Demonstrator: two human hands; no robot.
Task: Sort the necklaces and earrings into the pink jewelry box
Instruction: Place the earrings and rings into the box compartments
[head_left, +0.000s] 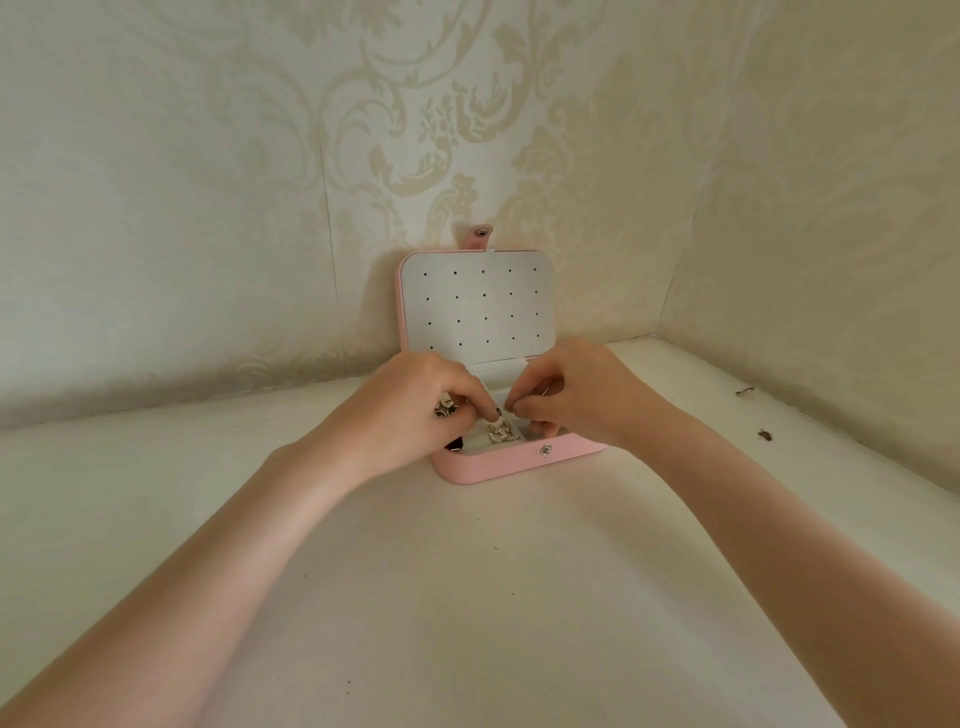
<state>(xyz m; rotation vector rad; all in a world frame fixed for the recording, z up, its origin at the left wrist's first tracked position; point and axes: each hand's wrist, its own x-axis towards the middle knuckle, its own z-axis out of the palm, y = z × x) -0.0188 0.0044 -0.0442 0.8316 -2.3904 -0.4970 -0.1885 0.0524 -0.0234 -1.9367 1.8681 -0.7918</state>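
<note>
The pink jewelry box (498, 464) stands open on the white surface, its lid (475, 306) leaning back against the wall, the white inner panel dotted with earring holes. Inside the front compartment lies a sparkly silver-gold earring piece (503, 434). My left hand (415, 405) reaches into the box from the left with curled fingers and holds a dark silver jewelry piece (445, 408) under them. My right hand (566, 397) comes in from the right, its fingertips pinching something tiny and thin over the box. Both hands hide most of the compartments.
The box sits in a corner formed by two cream patterned walls (208, 182). Two small dark specks (763, 434) lie on the white surface (467, 597) at the far right near the wall.
</note>
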